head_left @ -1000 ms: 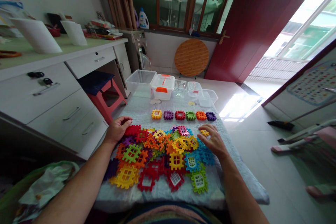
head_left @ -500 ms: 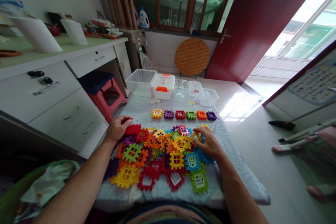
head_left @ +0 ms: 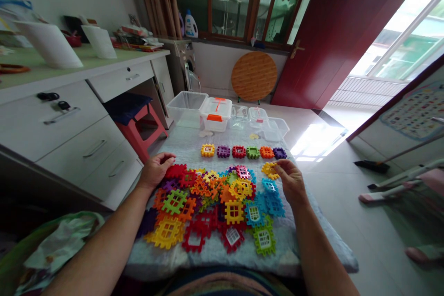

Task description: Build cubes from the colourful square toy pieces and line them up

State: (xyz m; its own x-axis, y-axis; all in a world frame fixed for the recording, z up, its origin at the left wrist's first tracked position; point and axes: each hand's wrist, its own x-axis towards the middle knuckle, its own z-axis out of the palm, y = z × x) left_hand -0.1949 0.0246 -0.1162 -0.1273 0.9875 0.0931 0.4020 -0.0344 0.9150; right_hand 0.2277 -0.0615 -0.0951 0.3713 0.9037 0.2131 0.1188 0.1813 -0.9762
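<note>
My right fingers [head_left: 283, 167] pinch a yellow piece [head_left: 269, 170] at the far right of the pile [head_left: 225, 193]; my left fingers [head_left: 168, 156] curl (holding anything, I cannot tell) by a red piece [head_left: 176, 171] at its left. Beyond it lies a six-piece row [head_left: 239, 151].

Left hand [head_left: 157, 170] curls loosely (its grip hard to judge), right hand [head_left: 292, 180] pinches, forearms [head_left: 312, 236] extended.

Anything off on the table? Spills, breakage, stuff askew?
No spill or breakage that I can see. What looks untidy is the heap of plastic tiles, overlapping at mixed angles, in contrast to the straight row of six blocks beyond it. The right hand pinches a yellow tile.
</note>
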